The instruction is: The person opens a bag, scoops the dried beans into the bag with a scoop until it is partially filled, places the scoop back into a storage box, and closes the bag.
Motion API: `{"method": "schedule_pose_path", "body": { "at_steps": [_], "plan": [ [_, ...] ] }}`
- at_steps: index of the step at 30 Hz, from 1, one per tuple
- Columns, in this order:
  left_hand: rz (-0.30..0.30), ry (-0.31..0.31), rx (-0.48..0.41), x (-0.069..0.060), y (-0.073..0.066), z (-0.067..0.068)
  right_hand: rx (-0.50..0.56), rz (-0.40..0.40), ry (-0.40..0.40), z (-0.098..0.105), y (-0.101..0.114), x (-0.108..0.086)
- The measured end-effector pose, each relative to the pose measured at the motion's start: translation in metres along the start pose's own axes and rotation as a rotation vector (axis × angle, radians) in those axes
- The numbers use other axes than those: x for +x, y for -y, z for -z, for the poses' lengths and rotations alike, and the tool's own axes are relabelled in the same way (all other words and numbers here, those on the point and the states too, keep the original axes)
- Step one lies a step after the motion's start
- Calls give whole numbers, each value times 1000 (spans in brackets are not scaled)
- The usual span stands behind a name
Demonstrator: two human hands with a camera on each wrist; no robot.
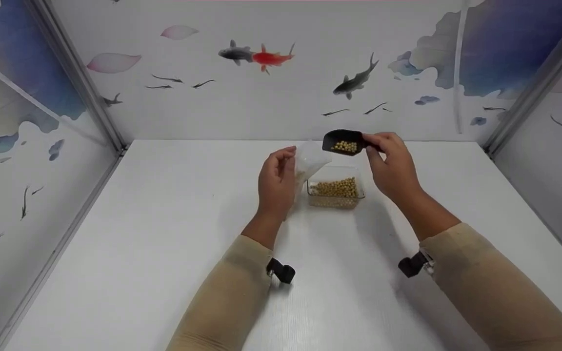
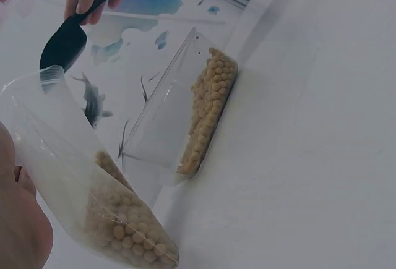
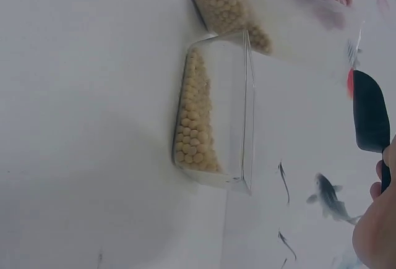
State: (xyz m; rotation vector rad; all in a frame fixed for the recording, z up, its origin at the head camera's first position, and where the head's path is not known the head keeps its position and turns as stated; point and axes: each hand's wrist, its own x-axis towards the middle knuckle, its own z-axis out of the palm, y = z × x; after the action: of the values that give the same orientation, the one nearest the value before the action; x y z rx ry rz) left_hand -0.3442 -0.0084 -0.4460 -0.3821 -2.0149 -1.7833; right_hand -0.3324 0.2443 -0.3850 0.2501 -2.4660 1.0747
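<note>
In my right hand (image 1: 395, 165) I hold a small black scoop (image 1: 330, 141) by its handle, with some round yellow soybeans (image 1: 346, 146) in it. My left hand (image 1: 277, 183) grips a clear plastic bag (image 2: 55, 157) near its top, and more soybeans (image 2: 133, 232) lie in the bag's bottom. The scoop's tip is at the bag's open mouth. Below the scoop stands a clear rectangular box (image 1: 335, 201), partly filled with soybeans (image 3: 195, 127), just right of the bag.
Everything is over a white tabletop (image 1: 164, 219). Behind it rises a white wall panel (image 1: 281, 107) printed with fish, and printed side panels (image 1: 8, 170) stand left and right. A black wrist camera (image 1: 281, 271) sits on the left sleeve, another (image 1: 412, 265) on the right.
</note>
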Motion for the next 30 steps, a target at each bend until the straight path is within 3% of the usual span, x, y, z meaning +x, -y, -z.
{"method": "schedule_pose_path", "body": {
  "at_steps": [6,12,30],
  "plan": [
    [1,-1,-10,0,0,0,-109,154,30,3,10,-1],
    [-25,8,-25,0,3,1,-233,312,0,4,19,-2],
    [-20,-4,-18,0,1,1,-203,331,-43,9,13,-6]
  ]
}}
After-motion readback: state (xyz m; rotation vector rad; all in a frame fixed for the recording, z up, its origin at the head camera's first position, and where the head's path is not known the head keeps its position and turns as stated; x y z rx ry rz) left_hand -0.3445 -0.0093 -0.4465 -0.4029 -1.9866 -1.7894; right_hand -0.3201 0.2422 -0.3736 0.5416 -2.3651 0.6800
